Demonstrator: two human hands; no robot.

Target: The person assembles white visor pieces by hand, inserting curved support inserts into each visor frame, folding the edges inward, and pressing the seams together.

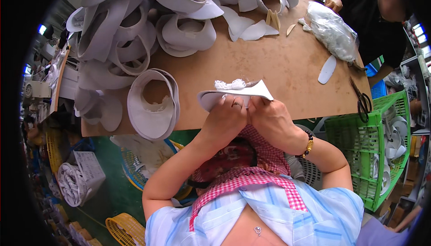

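Note:
A white shoe upper [258, 90] with a ruffled bow-like trim [231, 85] is held at the front of the table, near its edge. My left hand [226, 116] pinches the near side of it, fingers curled, a ring on one finger. Close beside it, my right hand [276, 121] grips the right part, its fingers bent under the edge. The two hands nearly touch, and my fingertips are partly hidden. To the left, several nested white uppers [151, 128] stand at the table's edge.
A large heap of white uppers [186, 32] covers the table's [215, 59] far left. Black scissors [362, 103], a white insole-shaped piece [327, 69] and a clear plastic bag [330, 30] lie right. A green crate [359, 151] stands lower right. Another person's hand [333, 0] is at the far right.

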